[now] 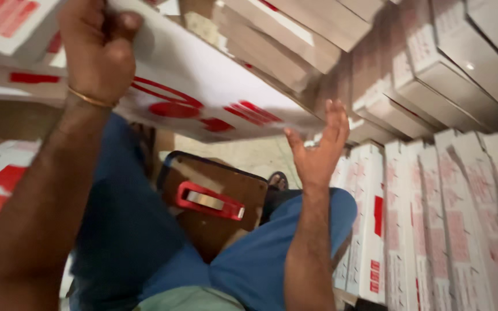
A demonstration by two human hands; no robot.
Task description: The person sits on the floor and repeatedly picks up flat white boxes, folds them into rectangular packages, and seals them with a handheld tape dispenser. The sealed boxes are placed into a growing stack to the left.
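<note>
The left hand is curled tight, arm reaching up. The right hand looks open, fingers spread.

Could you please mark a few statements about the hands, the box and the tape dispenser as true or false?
1. The left hand grips the white box with red print. True.
2. The right hand is closed in a fist. False: its fingers are spread open under the box's edge.
3. A red tape dispenser lies on a brown board below. True.
4. The stacked white cartons are on the person's left. False: they stand on the right.
5. The left wrist is bare. False: it wears a thin gold bangle.
</note>
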